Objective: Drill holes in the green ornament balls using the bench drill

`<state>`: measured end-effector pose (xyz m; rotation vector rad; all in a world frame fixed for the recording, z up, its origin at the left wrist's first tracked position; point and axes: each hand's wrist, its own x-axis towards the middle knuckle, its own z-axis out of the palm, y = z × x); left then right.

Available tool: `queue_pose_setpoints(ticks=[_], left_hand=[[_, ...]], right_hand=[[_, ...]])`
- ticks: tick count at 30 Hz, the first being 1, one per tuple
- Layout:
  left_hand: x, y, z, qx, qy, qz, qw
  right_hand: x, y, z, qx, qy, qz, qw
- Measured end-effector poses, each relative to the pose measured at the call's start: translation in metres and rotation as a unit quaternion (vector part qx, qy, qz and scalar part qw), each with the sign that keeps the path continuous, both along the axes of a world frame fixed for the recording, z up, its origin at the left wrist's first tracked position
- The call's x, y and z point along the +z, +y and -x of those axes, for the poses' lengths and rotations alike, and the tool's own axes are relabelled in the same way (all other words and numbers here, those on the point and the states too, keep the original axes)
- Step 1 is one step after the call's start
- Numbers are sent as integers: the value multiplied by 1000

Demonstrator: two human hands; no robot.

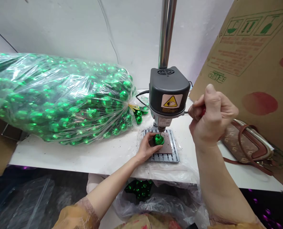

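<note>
Reference point is the drill press (169, 90). Directly below its head, a shiny green ball (159, 139) sits on the flat pad (166, 147) over the slotted base (176, 156), pinched between thumb and fingers of the left hand (146, 149). The right hand (210, 119), to the right of the press, is clenched around a red knob (202, 111). Principal hazard, as judged: the bit (160, 130) is close over the ball and the left fingertips are just beside it, so a roll or slip of the round, slick surface could bring skin against the bit. No clamp is seen; finger grip alone appears to steady the ball. Off-centre contact could deflect the bit or spin the ball. Excess force on the knob could crush or split it. Dark crumbs around the press base could unseat the pad. Whether the bit touches the ball cannot be told.
</note>
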<state>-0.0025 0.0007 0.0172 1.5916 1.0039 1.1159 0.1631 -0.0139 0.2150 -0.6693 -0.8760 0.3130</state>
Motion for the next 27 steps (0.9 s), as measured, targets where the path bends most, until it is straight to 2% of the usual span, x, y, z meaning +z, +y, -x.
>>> queue_pose_setpoints(ticks=[4, 6, 7, 9, 11, 12, 14, 17, 19, 21, 24, 27], left_hand=[[3, -28, 12, 103, 50, -38, 993], [2, -52, 28, 116, 94, -77, 986], [0, -66, 38, 94, 120, -107, 983], [-8, -95, 61, -5, 179, -181, 967], [-20, -121, 85, -114, 246, -253, 929], [-27, -132, 95, -145, 274, -274, 910], [-42, -149, 114, -158, 305, -276, 898], [-57, -153, 127, -148, 277, -233, 920], [-55, -136, 124, -152, 248, -236, 927], [-41, -100, 113, -128, 232, -263, 928], [-6, -16, 86, -29, 273, -261, 926], [27, 68, 58, -3, 361, -229, 904]], right_hand=[[6, 6, -4, 3, -8, 25, 1000], [4, 6, -5, 3, -5, 20, 1000], [3, 5, -4, 2, -4, 19, 1000], [2, 5, -4, 0, -3, 20, 1000], [2, 4, -3, -1, 0, 19, 1000], [3, 4, -3, -1, 0, 16, 1000], [3, 4, -4, 2, 0, 11, 1000], [2, 4, -3, 5, -1, 10, 1000], [1, 4, -3, 4, -3, 10, 1000], [0, 4, -3, 0, -7, 6, 1000], [-1, 4, -4, -10, -13, 0, 1000], [-1, 5, -5, -9, -12, -1, 1000]])
